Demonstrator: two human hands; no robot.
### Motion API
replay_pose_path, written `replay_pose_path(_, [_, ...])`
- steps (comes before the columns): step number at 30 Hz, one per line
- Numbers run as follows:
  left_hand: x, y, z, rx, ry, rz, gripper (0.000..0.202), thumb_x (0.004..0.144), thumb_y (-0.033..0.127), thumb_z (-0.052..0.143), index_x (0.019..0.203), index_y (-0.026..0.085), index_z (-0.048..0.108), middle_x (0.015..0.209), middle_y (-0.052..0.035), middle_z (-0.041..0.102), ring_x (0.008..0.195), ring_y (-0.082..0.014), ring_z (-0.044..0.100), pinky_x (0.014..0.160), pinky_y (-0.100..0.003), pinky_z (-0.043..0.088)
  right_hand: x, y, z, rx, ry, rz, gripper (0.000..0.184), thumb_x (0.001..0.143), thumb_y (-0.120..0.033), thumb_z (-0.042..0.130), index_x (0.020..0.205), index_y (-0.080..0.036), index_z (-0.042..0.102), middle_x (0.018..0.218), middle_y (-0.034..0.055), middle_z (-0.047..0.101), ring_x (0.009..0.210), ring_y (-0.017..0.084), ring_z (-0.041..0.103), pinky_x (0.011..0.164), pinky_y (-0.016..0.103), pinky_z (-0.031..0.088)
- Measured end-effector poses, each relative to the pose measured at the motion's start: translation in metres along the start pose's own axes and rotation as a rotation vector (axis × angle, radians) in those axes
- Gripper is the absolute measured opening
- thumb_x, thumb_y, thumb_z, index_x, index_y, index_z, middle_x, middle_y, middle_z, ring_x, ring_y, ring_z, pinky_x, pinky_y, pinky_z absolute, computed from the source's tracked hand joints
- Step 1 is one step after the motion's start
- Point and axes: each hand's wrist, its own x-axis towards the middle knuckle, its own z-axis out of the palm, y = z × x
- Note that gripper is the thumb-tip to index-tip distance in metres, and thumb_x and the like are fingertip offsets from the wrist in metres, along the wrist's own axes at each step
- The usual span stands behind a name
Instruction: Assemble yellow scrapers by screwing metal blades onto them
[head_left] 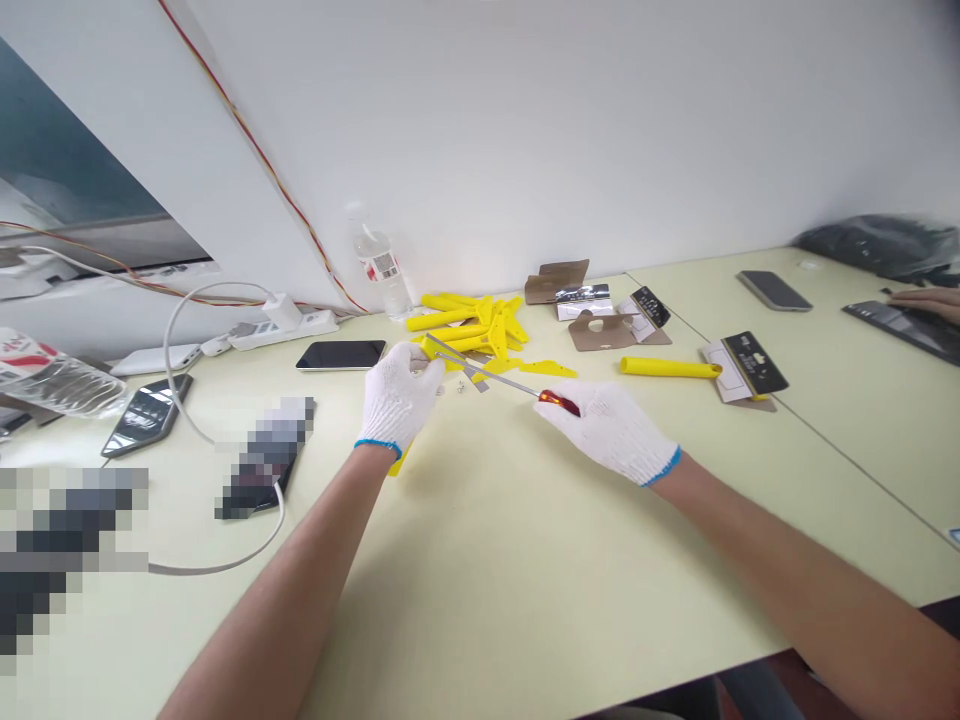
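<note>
The right gloved hand clenches a red-handled screwdriver, its shaft crossing toward the left gloved hand, which grips a yellow plastic part. Small screws lie at twelve o'clock, before a heap of yellow parts; a yellow tube sits at one, a co-worker's hand farther off at two.

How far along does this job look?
Apparently done: one yellow tube lies apart beside a card. In hand: the right hand holds a red-handled screwdriver toward a yellow part in the left hand. Left: a heap of yellow parts and a few small screws on the table.
</note>
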Motion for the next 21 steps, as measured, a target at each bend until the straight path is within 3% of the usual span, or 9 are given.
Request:
replay_pose_path(6, [0.002, -0.004, 0.001, 0.002, -0.010, 0.004, 0.016, 0.087, 0.032, 0.069, 0.099, 0.021, 0.069, 0.106, -0.0059, 0.082, 0.072, -0.0212, 0.077, 0.076, -0.036, 0.061, 0.001, 0.001, 0.002, 0.012, 0.011, -0.013, 0.035, 0.105, -0.041, 0.053, 0.077, -0.020, 0.053, 0.068, -0.0008, 0.053, 0.063, 0.014, 0.046, 0.064, 0.028, 0.032])
replay_pose_path(12, [-0.002, -0.006, 0.004, 0.170, 0.035, 0.116, 0.018, 0.092, 0.033, 0.064, 0.104, 0.021, 0.069, 0.110, -0.0069, 0.081, 0.096, -0.0288, 0.076, 0.090, -0.043, 0.057, -0.002, -0.006, -0.006, 0.031, -0.023, 0.049, 0.038, 0.104, -0.043, 0.054, 0.073, -0.020, 0.049, 0.069, -0.0003, 0.053, 0.066, 0.015, 0.047, 0.063, 0.030, 0.032])
replay_pose_path(16, [-0.007, -0.001, 0.006, 0.300, 0.042, 0.167, 0.019, 0.096, 0.032, 0.059, 0.107, 0.020, 0.068, 0.109, -0.0081, 0.079, 0.097, -0.0310, 0.074, 0.085, -0.043, 0.053, -0.003, -0.002, -0.016, 0.295, -0.266, 0.258, 0.048, 0.103, -0.058, 0.051, 0.072, -0.021, 0.045, 0.063, -0.0016, 0.046, 0.055, 0.012, 0.038, 0.052, 0.029, 0.026])
replay_pose_path(18, [-0.007, 0.001, 0.006, 0.358, 0.042, 0.159, 0.017, 0.097, 0.034, 0.060, 0.104, 0.021, 0.067, 0.102, -0.0080, 0.078, 0.093, -0.0308, 0.073, 0.082, -0.041, 0.052, -0.002, 0.002, -0.019, 0.447, -0.358, 0.387, 0.046, 0.097, -0.063, 0.058, 0.078, -0.022, 0.049, 0.063, -0.0029, 0.047, 0.049, 0.011, 0.033, 0.047, 0.028, 0.023])
replay_pose_path(21, [-0.006, -0.001, 0.005, 0.355, 0.035, 0.160, 0.013, 0.095, 0.034, 0.061, 0.103, 0.024, 0.066, 0.103, -0.0065, 0.079, 0.094, -0.0286, 0.074, 0.083, -0.039, 0.053, -0.002, 0.005, -0.017, 0.415, -0.273, 0.423, 0.036, 0.087, -0.054, 0.073, 0.085, -0.022, 0.057, 0.065, -0.0030, 0.052, 0.051, 0.012, 0.040, 0.047, 0.027, 0.027])
